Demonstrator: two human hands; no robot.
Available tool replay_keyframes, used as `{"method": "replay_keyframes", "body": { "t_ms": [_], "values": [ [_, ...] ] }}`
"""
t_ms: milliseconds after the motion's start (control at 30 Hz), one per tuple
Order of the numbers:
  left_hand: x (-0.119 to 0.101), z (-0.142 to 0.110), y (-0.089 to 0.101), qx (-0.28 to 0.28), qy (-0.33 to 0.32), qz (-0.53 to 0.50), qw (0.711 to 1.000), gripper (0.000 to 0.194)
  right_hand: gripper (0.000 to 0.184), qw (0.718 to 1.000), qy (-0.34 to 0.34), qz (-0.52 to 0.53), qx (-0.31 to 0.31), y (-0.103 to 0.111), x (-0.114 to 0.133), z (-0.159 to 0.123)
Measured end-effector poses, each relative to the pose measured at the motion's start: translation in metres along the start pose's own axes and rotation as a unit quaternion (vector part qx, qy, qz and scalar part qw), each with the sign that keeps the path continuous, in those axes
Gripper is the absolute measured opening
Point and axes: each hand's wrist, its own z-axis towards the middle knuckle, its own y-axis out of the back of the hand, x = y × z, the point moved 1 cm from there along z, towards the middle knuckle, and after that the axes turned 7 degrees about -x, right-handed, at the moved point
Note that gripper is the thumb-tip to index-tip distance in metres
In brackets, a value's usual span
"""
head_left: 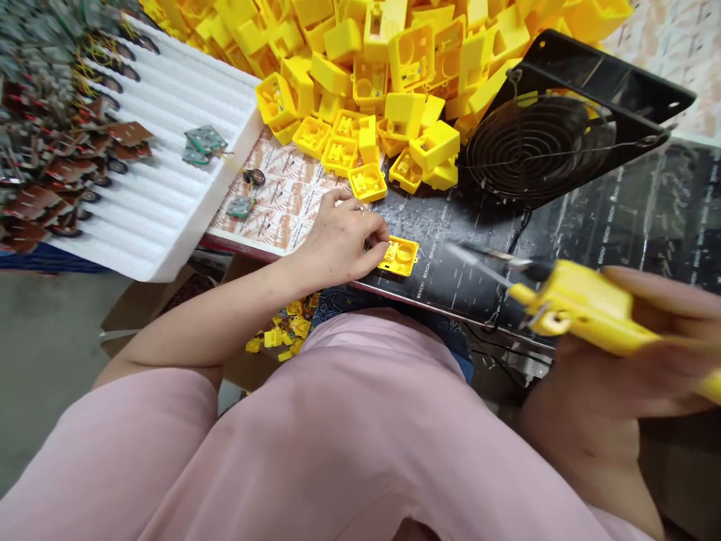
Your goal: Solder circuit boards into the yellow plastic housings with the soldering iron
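The left hand [346,239] pressed its fingertips together at the yellow case [406,257], near the surface's [459,289] front edge, any grip hidden. Seemingly light, stiff, the case suited side-wall holds. The right hand [670,368] gripped a yellow tool [591,300].

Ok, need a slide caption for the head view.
Left hand at an open yellow casing, right hand holding a yellow tool; black fan and heaped yellow casings beyond.

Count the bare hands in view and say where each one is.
2: the left hand is at the open yellow plastic case near the bench's front edge; the right hand grips a yellow gun-shaped tool. No others show.
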Motion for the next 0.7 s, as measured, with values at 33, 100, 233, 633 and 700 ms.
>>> {"method": "replay_keyframes", "body": {
  "t_ms": [33,100,233,633,700],
  "values": [
    [-0.001,0.001,0.0,-0.004,-0.011,0.017,1.0,0.026,0.038,0.999,-0.01,0.021,-0.033,-0.005,0.005,0.001],
    [-0.002,0.002,0.001,-0.01,-0.029,0.047,0.998,0.026,0.042,0.999,0.012,0.05,0.008,-0.013,0.016,0.003],
    [-0.002,0.005,0.002,-0.003,-0.043,0.074,0.996,0.022,0.05,0.995,0.02,0.041,0.09,-0.018,0.029,0.005],
    [-0.007,0.016,0.006,0.049,-0.029,0.069,0.996,0.017,0.029,0.98,0.137,0.037,0.141,-0.03,0.038,0.019],
    [-0.007,0.017,0.007,0.051,-0.035,0.071,0.996,0.017,0.023,0.974,0.149,0.057,0.158,-0.029,0.034,0.02]
  ]
}}
